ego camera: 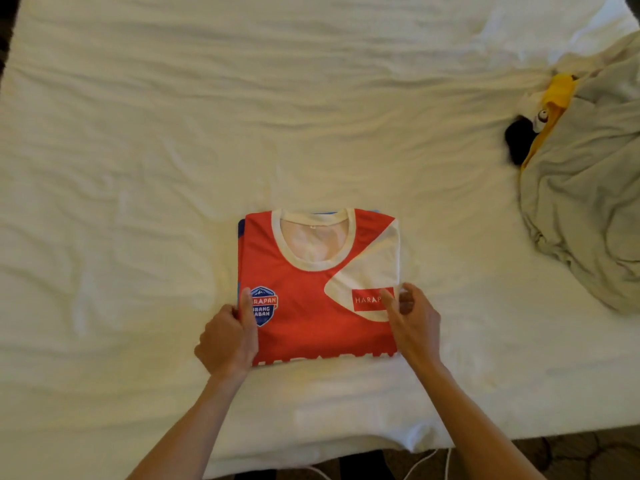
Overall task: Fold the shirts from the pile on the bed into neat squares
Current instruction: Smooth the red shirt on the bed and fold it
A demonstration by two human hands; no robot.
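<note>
Lying between both hands, folded red shirt (311,289) (collar up), left hand (228,341) gripping edge

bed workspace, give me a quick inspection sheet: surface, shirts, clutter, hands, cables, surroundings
surface: white bed sheet, wrinkled all over.
job's things: red and white shirt folded into a near square, collar facing up, blue fabric showing at its left and top edges; unfolded pile of clothes at the right edge, pale grey with yellow and black parts.
clutter: nothing seen.
hands: left hand grips the shirt's lower left edge, thumb on top; right hand at the lower right edge, fingers bent over the white panel, grip unclear.
cables: thin white cable hanging below the near edge of the bed.
surroundings: dark patterned floor at the bottom right.
</note>
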